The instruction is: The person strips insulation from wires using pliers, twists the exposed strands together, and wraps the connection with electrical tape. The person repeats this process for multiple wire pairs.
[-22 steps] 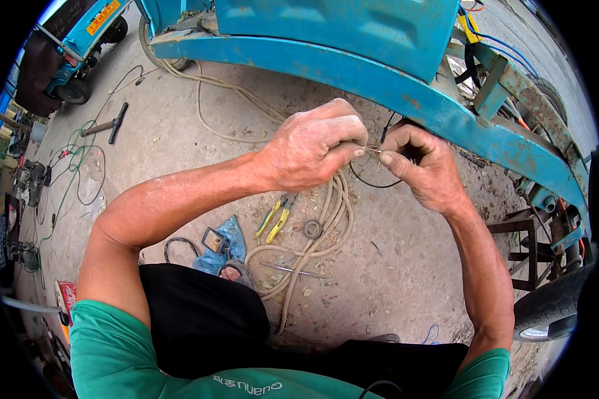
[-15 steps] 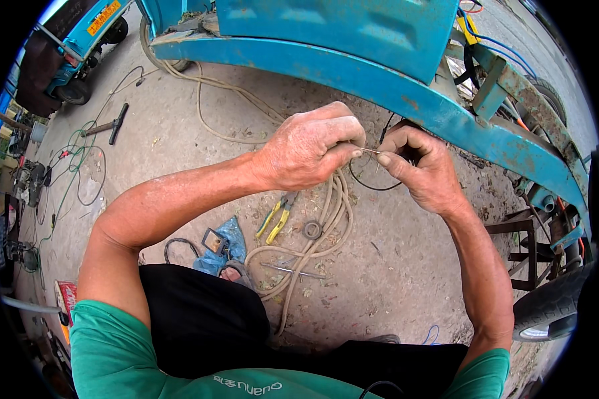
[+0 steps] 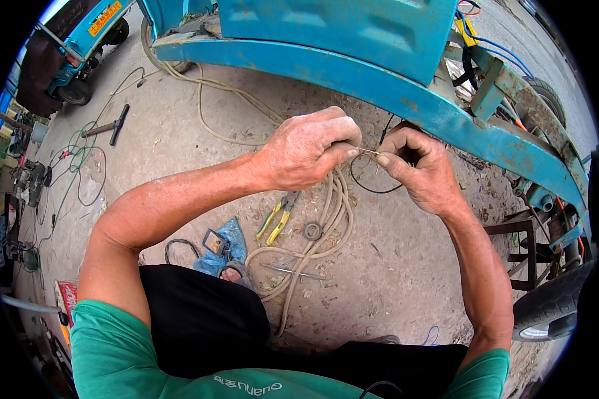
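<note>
Between my two hands a thin bare wire (image 3: 367,151) stretches across a short gap. My left hand (image 3: 313,147) pinches one end between thumb and forefinger, the other fingers curled in. At the other end, thumb and fingertips of my right hand (image 3: 419,166) are closed on the wire, just below the blue vehicle frame (image 3: 353,73). A thin black cable (image 3: 374,191) loops beneath the hands; where it ends near my right fingers is hidden. Yellow-handled pliers (image 3: 277,218) lie on the ground below my left hand.
A beige hose (image 3: 293,279) lies coiled on the concrete, with a dark ring (image 3: 312,231) beside it. Near my foot is a blue plastic bag (image 3: 231,236). A hammer (image 3: 118,125) and tangled cords lie left. A metal stand (image 3: 529,246) and tyre (image 3: 556,302) are right.
My left hand has shifted slightly left, so a bit more wire shows between the hands. My right hand has barely moved.
</note>
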Demonstrator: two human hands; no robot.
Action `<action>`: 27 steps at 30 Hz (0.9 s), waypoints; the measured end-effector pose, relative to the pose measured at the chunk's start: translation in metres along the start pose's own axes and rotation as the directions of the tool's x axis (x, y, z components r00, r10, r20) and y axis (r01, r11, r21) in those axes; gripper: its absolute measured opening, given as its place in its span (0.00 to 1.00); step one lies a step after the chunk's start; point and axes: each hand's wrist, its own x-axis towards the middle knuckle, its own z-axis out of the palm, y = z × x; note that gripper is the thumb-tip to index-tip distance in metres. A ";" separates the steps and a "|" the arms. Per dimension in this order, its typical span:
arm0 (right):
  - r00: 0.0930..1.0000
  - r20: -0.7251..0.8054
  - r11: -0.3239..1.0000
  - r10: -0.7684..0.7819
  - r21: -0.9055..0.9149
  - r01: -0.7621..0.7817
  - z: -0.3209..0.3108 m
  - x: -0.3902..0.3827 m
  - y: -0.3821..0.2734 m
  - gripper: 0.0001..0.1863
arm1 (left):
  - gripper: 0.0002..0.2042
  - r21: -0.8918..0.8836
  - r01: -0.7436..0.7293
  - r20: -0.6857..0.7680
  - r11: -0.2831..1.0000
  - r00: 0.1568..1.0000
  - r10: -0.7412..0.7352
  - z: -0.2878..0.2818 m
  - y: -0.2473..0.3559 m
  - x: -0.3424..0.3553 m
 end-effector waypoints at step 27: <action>0.991 -0.086 0.994 0.104 0.050 -0.100 -0.005 -0.006 0.000 0.08 | 0.14 -0.891 0.454 0.440 -0.013 0.854 -0.280 -0.002 0.003 -0.007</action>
